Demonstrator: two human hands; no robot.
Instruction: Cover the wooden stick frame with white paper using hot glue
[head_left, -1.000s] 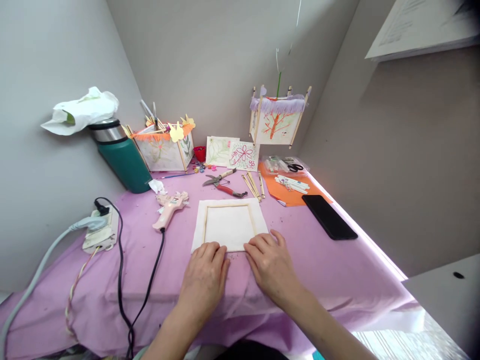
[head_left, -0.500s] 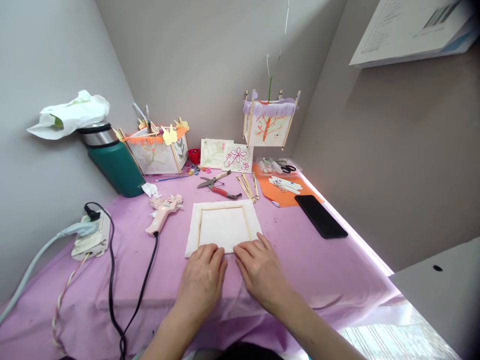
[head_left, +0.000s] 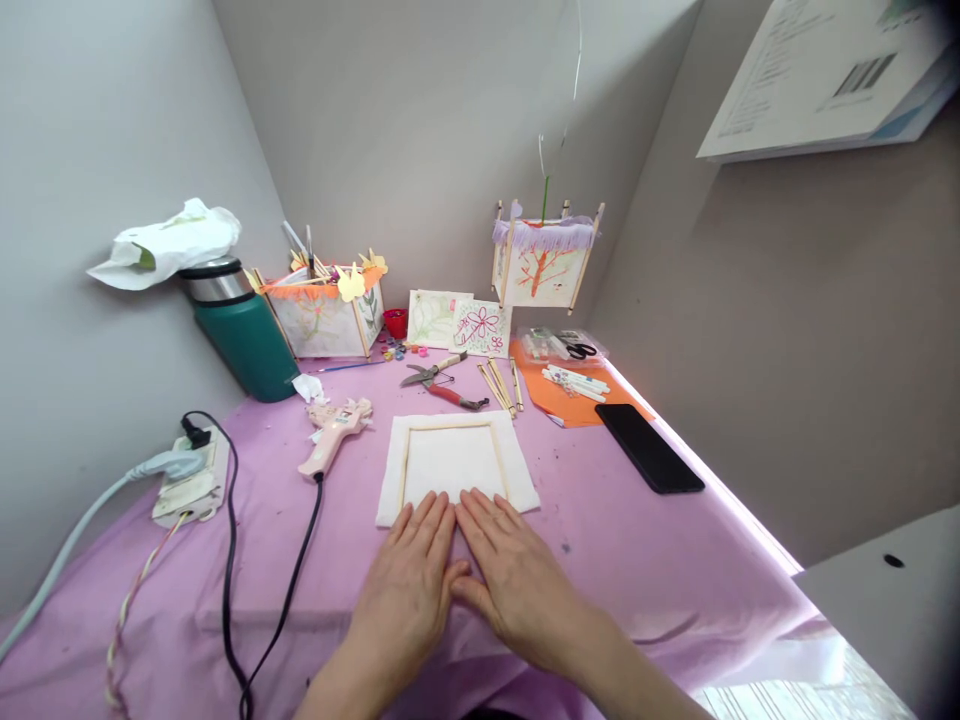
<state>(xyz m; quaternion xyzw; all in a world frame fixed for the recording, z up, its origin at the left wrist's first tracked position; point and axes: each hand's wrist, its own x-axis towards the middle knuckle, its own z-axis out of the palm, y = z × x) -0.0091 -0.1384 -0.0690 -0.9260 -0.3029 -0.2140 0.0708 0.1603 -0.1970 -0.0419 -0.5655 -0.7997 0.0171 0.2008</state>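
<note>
A square frame of thin wooden sticks (head_left: 448, 428) lies on a white sheet (head_left: 521, 465), which could be paper or cloth, in the middle of the table. My left hand (head_left: 409, 580) rests flat with fingers stretched out, its tips over the near edge of the frame. Beside it my right hand (head_left: 510, 580) lies the same way, fingers extended onto that near edge. The two hands lean together and their thumbs meet. The near stick is mostly hidden under my fingers. Neither hand grasps anything.
A pink glue gun (head_left: 336, 437) with a black cord lies left, near a power strip (head_left: 191, 490). Behind the sheet are pruning shears (head_left: 442, 385) and several short sticks (head_left: 498, 386). A black phone (head_left: 649, 448) lies right; a green bottle (head_left: 247, 345) stands back left.
My fingers have gone from curled on the near edge to stretched flat over it, and my hands have drawn together until the thumbs touch. The camera view has shifted slightly.
</note>
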